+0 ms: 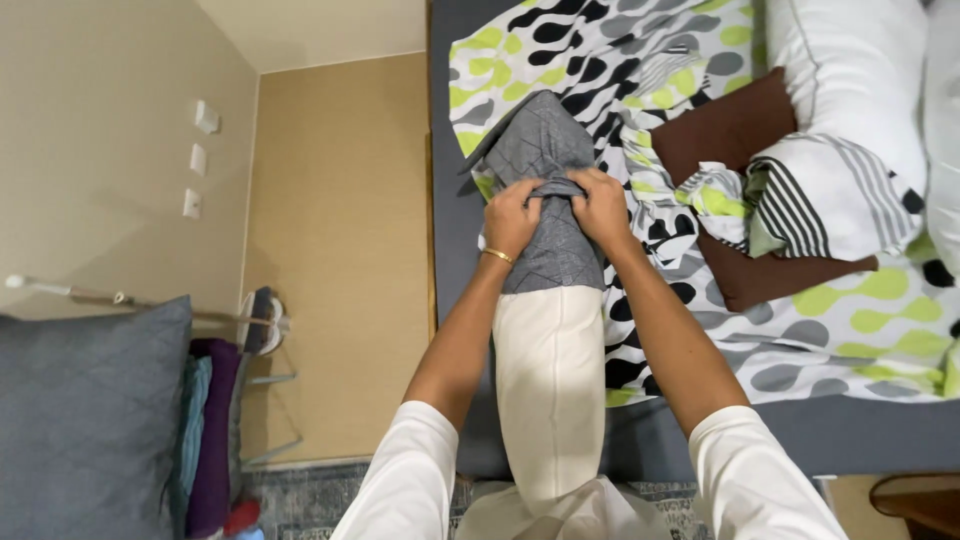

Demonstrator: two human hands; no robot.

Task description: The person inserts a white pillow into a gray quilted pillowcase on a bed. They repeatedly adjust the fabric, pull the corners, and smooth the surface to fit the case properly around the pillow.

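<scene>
White sleeves frame the bottom edge, and between them a white pillow (550, 390) stands upright against the near edge of the bed (450, 120). Its upper part sits inside a grey quilted pillowcase (545, 150), whose loose top leans over the patterned bedspread (620, 50). Left hand (512, 215), with a gold bracelet at the wrist, and right hand (603, 207) are side by side, each clenched on a bunched fold of the pillowcase. Brown cushions (725, 125) and a striped pillow (810, 200) lie toward the bed's far side; a grey pillow (90, 420) rests at lower left
</scene>
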